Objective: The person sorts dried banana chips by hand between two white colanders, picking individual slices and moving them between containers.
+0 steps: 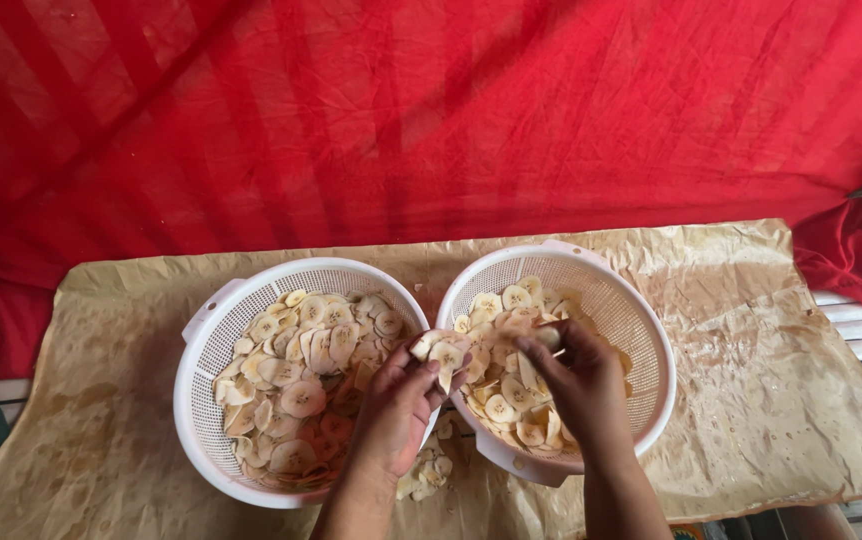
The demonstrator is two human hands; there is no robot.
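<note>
I see two white strainers side by side on brown paper. The left strainer is heaped with pale banana slices; the right strainer holds a smaller heap. My left hand grips a stack of slices between the rims, the stack running left to right. My right hand is closed around one slice over the right strainer.

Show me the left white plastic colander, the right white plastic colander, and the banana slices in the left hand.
Left white plastic colander (213,330): head view, left wall.
Right white plastic colander (641,330): head view, right wall.
Banana slices (443,354): head view, pale slice at fingertips.
</note>
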